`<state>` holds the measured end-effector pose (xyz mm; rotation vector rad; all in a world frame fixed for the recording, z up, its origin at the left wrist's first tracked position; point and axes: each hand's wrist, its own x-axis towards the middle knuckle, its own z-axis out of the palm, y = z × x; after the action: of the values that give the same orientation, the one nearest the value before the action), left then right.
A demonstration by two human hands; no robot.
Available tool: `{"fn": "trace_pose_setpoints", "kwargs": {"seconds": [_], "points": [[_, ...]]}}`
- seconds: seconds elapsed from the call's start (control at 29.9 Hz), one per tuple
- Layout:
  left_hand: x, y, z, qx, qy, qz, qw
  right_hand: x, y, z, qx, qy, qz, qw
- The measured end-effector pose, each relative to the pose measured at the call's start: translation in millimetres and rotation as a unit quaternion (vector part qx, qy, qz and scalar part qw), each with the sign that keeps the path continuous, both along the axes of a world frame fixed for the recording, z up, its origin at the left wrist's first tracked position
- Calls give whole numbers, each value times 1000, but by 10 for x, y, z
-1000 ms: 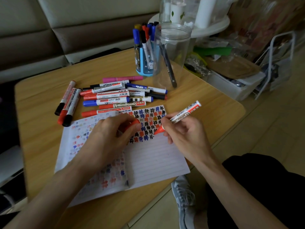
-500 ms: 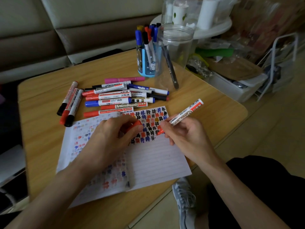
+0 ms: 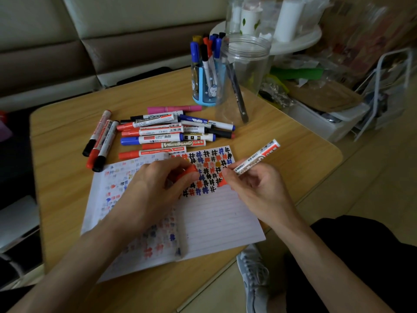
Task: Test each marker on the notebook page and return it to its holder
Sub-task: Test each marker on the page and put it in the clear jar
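Fingers (image 3: pixel 234 177) of the right hand (image 3: pixel 259 193) pinch the red whiteboard marker (image 3: pixel 257 157) like a pen, its tip down at the notebook page (image 3: pixel 214 220) just below them, probably for a test mark. The left hand (image 3: pixel 155 186) curls round the red cap (image 3: pixel 188 173) and seems to steady the page. The blue pen cup (image 3: pixel 202 96) stands well beyond both on the worktop (image 3: pixel 61 132).

The red cap (image 3: pixel 189 172) sits half hidden (left hand (image 3: pixel 155 188)).

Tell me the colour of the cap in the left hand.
Red. The cap shows best in the head view.
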<state>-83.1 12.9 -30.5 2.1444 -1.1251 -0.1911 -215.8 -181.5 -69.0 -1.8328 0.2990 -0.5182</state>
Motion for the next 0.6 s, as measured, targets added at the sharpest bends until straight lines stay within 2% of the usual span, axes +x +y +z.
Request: {"fn": "trace_pose_setpoints", "kwargs": {"seconds": [0.2, 0.47, 0.6], "points": [[-2, 5, -5, 5, 2, 1, 1000, 3, 11, 14, -44, 12, 8, 999], [5, 14, -19, 2, -1, 4, 1000, -7, 3, 23, -1, -14, 15, 1000], [0, 6, -7, 3, 1, 1, 1000, 3, 36, 25, -38, 4, 21, 999]]}}
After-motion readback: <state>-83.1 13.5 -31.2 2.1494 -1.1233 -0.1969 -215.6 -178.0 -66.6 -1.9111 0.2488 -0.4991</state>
